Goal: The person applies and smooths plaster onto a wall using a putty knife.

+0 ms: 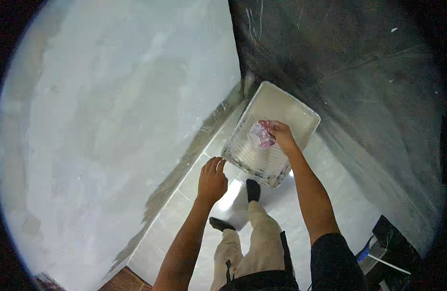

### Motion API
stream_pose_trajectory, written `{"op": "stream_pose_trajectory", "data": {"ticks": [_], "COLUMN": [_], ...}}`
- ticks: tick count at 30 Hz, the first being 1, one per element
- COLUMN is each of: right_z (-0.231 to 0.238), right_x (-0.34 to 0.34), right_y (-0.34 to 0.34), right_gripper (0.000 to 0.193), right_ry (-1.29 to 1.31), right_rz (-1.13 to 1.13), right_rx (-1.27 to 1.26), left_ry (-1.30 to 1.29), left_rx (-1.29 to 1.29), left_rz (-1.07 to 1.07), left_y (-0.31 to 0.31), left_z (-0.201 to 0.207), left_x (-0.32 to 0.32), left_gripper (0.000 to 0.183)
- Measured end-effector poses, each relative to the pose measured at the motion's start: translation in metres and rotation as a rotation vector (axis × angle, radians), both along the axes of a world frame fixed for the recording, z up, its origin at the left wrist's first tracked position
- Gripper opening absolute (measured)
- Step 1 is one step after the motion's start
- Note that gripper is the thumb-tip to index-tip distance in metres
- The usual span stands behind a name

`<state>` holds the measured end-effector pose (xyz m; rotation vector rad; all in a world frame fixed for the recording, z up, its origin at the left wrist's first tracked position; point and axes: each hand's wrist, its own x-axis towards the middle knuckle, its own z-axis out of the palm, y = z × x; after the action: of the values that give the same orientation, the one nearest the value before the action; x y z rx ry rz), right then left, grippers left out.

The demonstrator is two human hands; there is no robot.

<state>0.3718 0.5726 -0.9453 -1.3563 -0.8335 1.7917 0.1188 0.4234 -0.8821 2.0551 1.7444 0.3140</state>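
A paint tray (pixel 308 112) with a ribbed slope and pale paint at its far end lies at an angle in front of me. Paint is smeared along its rim. My right hand (pixel 280 134) pinches a crumpled pink and white rag (pixel 263 135) over the ribbed part; whether the rag touches the tray surface I cannot tell. Beside the tray's left corner is my left hand (pixel 213 180), holding nothing, its fingers apart and loosely bent. From here I cannot tell whether its fingertips touch the rim.
A wall (pixel 121 121) with uneven white paint and a bare grey lower strip rises on the left. Another wall (pixel 374 72), dark grey, stands on the right. My feet are on the shiny tiled floor (pixel 340 194). Dark items with a white stick (pixel 389 264) lie at lower right.
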Motion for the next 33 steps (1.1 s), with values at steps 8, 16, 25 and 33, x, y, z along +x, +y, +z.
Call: {"op": "stream_pose_trajectory", "data": {"ticks": [8, 16, 25, 33], "right_z": [0.088, 0.237, 0.282, 0.255], "right_x": [-0.048, -0.081, -0.052, -0.054], "right_y": [0.016, -0.009, -0.049, -0.035], "right_gripper": [0.019, 0.03, 0.046, 0.049], "right_ry": [0.291, 0.895, 1.109, 1.234], "right_rz": [-0.103, 0.014, 0.005, 0.161], "right_rx": [0.129, 0.376, 0.575, 0.715], "left_ry": [0.175, 0.416, 0.641, 0.843], "left_rx": [0.336, 0.77, 1.14, 1.283], "left_rz": [-0.002, 0.043, -0.026, 0.059], "left_y": [0.032, 0.005, -0.026, -0.032], "left_z": [0.111, 0.263, 0.302, 0.272], "left_x": [-0.046, -0.049, 0.009, 0.025], "left_gripper": [0.056, 0.058, 0.059, 0.059]}}
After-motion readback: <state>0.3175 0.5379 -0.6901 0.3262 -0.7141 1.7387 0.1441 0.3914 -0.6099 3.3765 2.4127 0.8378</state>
